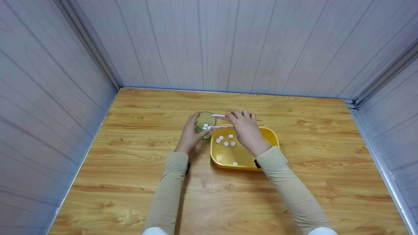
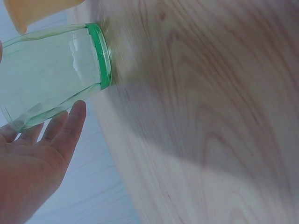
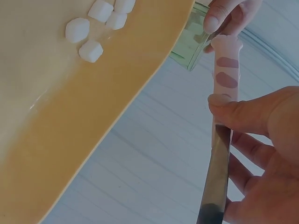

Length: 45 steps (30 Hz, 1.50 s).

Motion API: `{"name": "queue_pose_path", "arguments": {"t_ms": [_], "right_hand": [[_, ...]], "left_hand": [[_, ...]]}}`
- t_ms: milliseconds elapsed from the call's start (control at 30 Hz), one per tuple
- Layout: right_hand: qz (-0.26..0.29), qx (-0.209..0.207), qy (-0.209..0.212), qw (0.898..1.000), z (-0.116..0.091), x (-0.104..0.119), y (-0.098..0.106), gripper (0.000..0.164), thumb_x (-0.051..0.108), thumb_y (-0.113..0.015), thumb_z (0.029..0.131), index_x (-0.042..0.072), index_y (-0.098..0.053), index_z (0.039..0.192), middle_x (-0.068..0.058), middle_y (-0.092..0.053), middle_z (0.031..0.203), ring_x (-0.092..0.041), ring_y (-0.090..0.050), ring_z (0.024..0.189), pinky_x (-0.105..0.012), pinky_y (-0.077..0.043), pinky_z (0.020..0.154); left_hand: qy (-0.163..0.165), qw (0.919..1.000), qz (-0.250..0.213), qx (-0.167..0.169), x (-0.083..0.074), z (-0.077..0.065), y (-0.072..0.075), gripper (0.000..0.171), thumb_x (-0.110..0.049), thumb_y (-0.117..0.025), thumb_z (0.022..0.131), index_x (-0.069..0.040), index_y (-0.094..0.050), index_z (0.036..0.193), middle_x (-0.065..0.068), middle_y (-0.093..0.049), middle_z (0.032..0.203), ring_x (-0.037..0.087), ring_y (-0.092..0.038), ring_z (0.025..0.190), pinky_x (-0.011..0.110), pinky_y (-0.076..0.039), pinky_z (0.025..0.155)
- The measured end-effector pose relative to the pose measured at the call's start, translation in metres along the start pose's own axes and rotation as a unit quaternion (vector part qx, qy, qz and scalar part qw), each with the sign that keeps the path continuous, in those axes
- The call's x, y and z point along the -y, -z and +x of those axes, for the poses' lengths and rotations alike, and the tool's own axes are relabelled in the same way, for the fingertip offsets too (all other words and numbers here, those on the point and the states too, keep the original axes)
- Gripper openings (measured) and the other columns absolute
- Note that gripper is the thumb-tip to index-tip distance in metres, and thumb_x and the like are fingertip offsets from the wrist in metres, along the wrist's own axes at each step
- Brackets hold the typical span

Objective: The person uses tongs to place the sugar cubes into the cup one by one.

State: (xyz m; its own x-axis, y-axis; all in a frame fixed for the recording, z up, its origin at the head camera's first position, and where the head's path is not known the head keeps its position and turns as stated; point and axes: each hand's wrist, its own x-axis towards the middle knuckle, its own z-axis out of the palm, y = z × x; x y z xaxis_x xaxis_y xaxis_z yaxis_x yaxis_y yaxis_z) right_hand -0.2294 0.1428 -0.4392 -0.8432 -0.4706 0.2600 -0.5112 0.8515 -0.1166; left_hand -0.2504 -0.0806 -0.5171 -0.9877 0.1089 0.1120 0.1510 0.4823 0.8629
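My left hand (image 1: 189, 137) holds a clear green glass (image 2: 51, 74) from its left side, thumb and fingers spread round it. Inside the glass, several small white cubes (image 1: 205, 125) show in the head view. A pair of tongs (image 3: 216, 172), metal with pale pink spotted tips, is gripped by my right hand (image 1: 247, 132) between thumb and fingers. Its two arms stand apart, their tips (image 1: 217, 115) over the glass mouth. Below my right hand sits a yellow basin (image 1: 223, 160) holding more white cubes (image 1: 226, 143). Whether the tongs touch a cube, I cannot tell.
The glass stands close against the basin's left corner. Both rest on a wood-grain tabletop (image 1: 130, 156). Pale panelled walls (image 1: 209, 45) enclose the table at the back and on both sides.
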Motion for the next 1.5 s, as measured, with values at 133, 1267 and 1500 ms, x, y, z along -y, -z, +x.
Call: {"name": "queue_pose_path", "arguments": {"t_ms": [133, 1267, 1500], "right_hand": [[0.008, -0.001, -0.002, 1.0, -0.002, -0.003, 0.001, 0.046, 0.0, -0.069, 0.086, 0.017, -0.057, 0.127, -0.006, -0.054, 0.124, -0.03, -0.045, 0.104, -0.049, -0.039, 0.084], [-0.044, 0.033, 0.008, 0.998, -0.032, -0.021, 0.009, 0.056, -0.017, -0.063, 0.081, 0.013, -0.059, 0.128, -0.009, -0.053, 0.115, -0.032, -0.049, 0.105, -0.051, -0.038, 0.082], [-0.041, 0.043, 0.004, 0.998, -0.034, -0.025, 0.008, 0.055, -0.018, -0.059, 0.083, 0.014, -0.059, 0.127, -0.008, -0.052, 0.115, -0.032, -0.047, 0.106, -0.051, -0.038, 0.082]], "left_hand": [[0.0, 1.0, -0.004, -0.002, 0.001, 0.0, -0.001, 0.089, -0.038, -0.076, 0.08, -0.009, -0.028, 0.15, 0.008, -0.037, 0.146, 0.031, -0.037, 0.132, 0.04, -0.032, 0.109], [-0.009, 0.9999, -0.008, -0.01, 0.003, 0.0, 0.0, 0.086, -0.035, -0.077, 0.08, -0.009, -0.032, 0.148, 0.008, -0.038, 0.145, 0.029, -0.038, 0.131, 0.039, -0.031, 0.109], [0.0, 1.0, -0.005, -0.008, 0.002, 0.0, 0.0, 0.085, -0.036, -0.076, 0.08, -0.013, -0.032, 0.149, 0.006, -0.037, 0.146, 0.027, -0.037, 0.132, 0.037, -0.03, 0.11]]}}
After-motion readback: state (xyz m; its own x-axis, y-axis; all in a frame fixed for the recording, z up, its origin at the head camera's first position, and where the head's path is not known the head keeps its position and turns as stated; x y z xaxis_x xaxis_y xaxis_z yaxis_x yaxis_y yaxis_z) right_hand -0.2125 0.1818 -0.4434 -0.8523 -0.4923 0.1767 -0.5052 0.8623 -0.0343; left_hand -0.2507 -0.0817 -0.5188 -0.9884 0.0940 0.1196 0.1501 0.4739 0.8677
